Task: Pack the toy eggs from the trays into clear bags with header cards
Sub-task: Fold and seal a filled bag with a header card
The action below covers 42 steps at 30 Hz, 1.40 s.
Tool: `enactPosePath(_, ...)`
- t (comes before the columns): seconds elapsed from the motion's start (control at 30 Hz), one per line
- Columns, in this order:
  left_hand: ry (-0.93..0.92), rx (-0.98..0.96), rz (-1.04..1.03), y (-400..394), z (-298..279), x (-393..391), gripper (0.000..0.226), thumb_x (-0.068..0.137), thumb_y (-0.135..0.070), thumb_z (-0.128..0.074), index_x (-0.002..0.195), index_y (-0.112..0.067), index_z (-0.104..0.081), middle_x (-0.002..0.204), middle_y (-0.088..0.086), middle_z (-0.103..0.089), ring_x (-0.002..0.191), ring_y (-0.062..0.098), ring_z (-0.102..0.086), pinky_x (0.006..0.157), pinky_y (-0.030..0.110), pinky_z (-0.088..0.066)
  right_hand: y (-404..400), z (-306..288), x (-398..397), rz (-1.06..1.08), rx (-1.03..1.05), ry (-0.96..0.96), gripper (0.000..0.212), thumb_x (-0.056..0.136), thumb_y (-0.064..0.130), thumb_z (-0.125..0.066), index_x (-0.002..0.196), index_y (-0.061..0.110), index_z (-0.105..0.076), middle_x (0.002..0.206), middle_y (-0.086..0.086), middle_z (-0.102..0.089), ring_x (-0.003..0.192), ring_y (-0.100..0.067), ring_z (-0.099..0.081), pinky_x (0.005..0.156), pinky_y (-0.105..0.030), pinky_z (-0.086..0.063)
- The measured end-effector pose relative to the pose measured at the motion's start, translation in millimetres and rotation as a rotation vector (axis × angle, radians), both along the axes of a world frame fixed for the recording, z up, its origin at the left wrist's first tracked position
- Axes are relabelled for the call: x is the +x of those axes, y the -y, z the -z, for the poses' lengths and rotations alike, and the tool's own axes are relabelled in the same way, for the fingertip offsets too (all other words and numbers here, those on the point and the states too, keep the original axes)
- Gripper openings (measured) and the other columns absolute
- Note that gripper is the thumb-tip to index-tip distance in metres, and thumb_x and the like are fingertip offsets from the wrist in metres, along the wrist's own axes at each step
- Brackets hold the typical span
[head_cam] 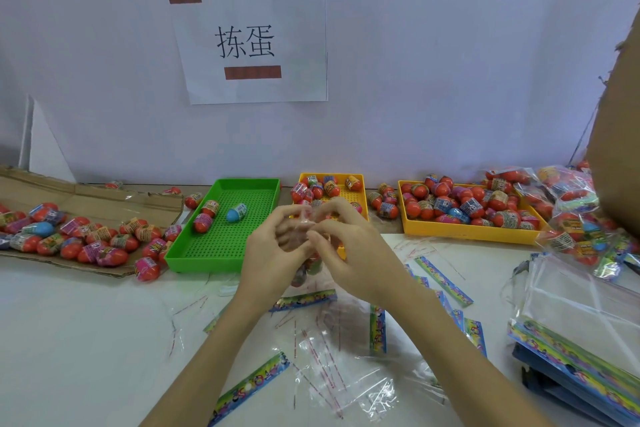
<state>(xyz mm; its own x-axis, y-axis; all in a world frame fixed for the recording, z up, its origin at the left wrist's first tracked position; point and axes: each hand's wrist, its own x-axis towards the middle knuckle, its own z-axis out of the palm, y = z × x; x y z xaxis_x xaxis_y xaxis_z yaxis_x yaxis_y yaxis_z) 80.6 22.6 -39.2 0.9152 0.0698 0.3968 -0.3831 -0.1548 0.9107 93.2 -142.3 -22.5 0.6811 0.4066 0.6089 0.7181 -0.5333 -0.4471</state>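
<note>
Bag (309, 263) pinched between left hand (273, 246) and right hand (341, 253)

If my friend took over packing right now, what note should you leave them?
Left hand and right hand: both pinch the top of a clear plastic bag with toy eggs inside, held above the white table.
Green perforated tray: three eggs left. Large yellow tray, right: heaped full. Small yellow tray: some eggs.
Done: filled bags piled far right.
Left: close this bag, then pack the rest. Empty bags with colourful header cards are stacked at right.
</note>
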Motion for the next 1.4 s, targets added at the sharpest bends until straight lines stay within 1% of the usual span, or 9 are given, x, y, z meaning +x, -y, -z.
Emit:
enactPosePath(0.13, 0.014, -0.081, 0.01, -2, -5, -2, 0.039, 0.085, -0.014, -0.085, 0.12, -0.018, -0.068, 0.097, 0.003, -0.081, 0.095, 0.019, -0.079, 0.084, 0.028, -0.063, 4, -2, 5, 0.06, 0.104, 0.07, 0.015, 0.102, 0.024, -0.059, 0.112, 0.021, -0.069, 0.126, 0.005, -0.046, 0.086, -0.005, -0.054, 0.077, -0.023, -0.051)
enactPosePath(0.3, 0.009, -0.091, -0.079, -5, -5, 0, 0.033, 0.085, -0.013, -0.086, 0.113, -0.022, -0.071, 0.09, 0.001, -0.081, 0.091, 0.016, -0.079, 0.083, 0.027, -0.063, 4, 4, 8, 0.009, 0.01, -0.113, 0.024, 0.096, 0.044, -0.066, 0.118, 0.04, -0.057, 0.122, 0.014, -0.044, 0.095, 0.004, -0.05, 0.079, -0.008, -0.041)
enactPosePath(0.5, -0.01, -0.099, -0.101, -7, -7, 0, 0.043, 0.083, -0.034, -0.086, 0.121, -0.025, -0.067, 0.095, -0.001, -0.081, 0.093, 0.014, -0.078, 0.082, 0.03, -0.063, -4, 8, 5, -0.067, 0.232, -0.243, 0.034, 0.098, 0.013, -0.067, 0.128, 0.024, -0.056, 0.081, 0.016, -0.065, 0.081, -0.003, -0.068, 0.071, -0.014, -0.052)
enactPosePath(0.63, -0.153, -0.125, 0.12, -11, -10, -1, 0.061, 0.08, -0.03, -0.089, 0.133, -0.028, -0.059, 0.11, 0.001, -0.08, 0.089, 0.015, -0.077, 0.072, 0.024, -0.061, -4, 3, 2, -0.028, 0.414, -0.182, 0.039, 0.097, 0.01, -0.068, 0.132, 0.025, -0.057, 0.082, 0.01, -0.067, 0.08, -0.011, -0.07, 0.072, -0.02, -0.055)
enactPosePath(0.77, -0.154, -0.17, 0.001, -12, -12, -1, 0.039, 0.078, -0.024, -0.09, 0.113, -0.02, -0.073, 0.096, 0.006, -0.081, 0.072, 0.025, -0.075, 0.062, 0.025, -0.06, -3, 6, 5, 0.094, 0.48, -0.135, 0.032, 0.105, 0.019, -0.057, 0.136, 0.027, -0.054, 0.086, 0.009, -0.066, 0.076, -0.012, -0.064, 0.068, -0.023, -0.053)
enactPosePath(0.9, -0.141, -0.221, -0.108, -12, -10, 2, 0.031, 0.084, -0.01, -0.086, 0.111, -0.016, -0.071, 0.093, 0.002, -0.081, 0.069, 0.013, -0.073, 0.055, 0.021, -0.056, 6, 21, 12, 0.412, 0.184, 0.013, 0.018, 0.1, 0.01, -0.056, 0.112, 0.016, -0.069, 0.105, 0.002, -0.065, 0.097, -0.016, -0.057, 0.085, -0.04, -0.053)
enactPosePath(1.07, -0.162, -0.201, -0.092, -9, -6, 2, 0.031, 0.086, -0.009, -0.085, 0.111, -0.018, -0.07, 0.091, 0.004, -0.081, 0.068, 0.018, -0.074, 0.058, 0.027, -0.061, 5, 33, 14, 0.363, -0.239, -0.05, 0.029, 0.105, 0.033, -0.048, 0.115, 0.021, -0.072, 0.129, 0.003, -0.06, 0.124, -0.019, -0.048, 0.106, -0.038, -0.038)
enactPosePath(1.27, -0.171, -0.099, -0.072, -7, -5, 1, 0.036, 0.081, -0.017, -0.089, 0.111, -0.023, -0.069, 0.092, -0.001, -0.082, 0.078, 0.017, -0.079, 0.063, 0.025, -0.063, 7, 35, 20, 0.412, -0.036, -0.099, 0.023, 0.105, 0.029, -0.052, 0.119, 0.018, -0.067, 0.123, -0.001, -0.058, 0.113, -0.017, -0.049, 0.102, -0.037, -0.046)
enactPosePath(1.4, -0.148, -0.065, -0.068, -5, -5, 1, 0.037, 0.081, -0.018, -0.089, 0.112, -0.023, -0.068, 0.091, -0.002, -0.082, 0.082, 0.016, -0.08, 0.067, 0.023, -0.062, 9, 37, 21, 0.374, -0.176, -0.045, 0.033, 0.106, 0.035, -0.045, 0.124, 0.024, -0.069, 0.126, 0.001, -0.063, 0.117, -0.024, -0.047, 0.103, -0.04, -0.041)
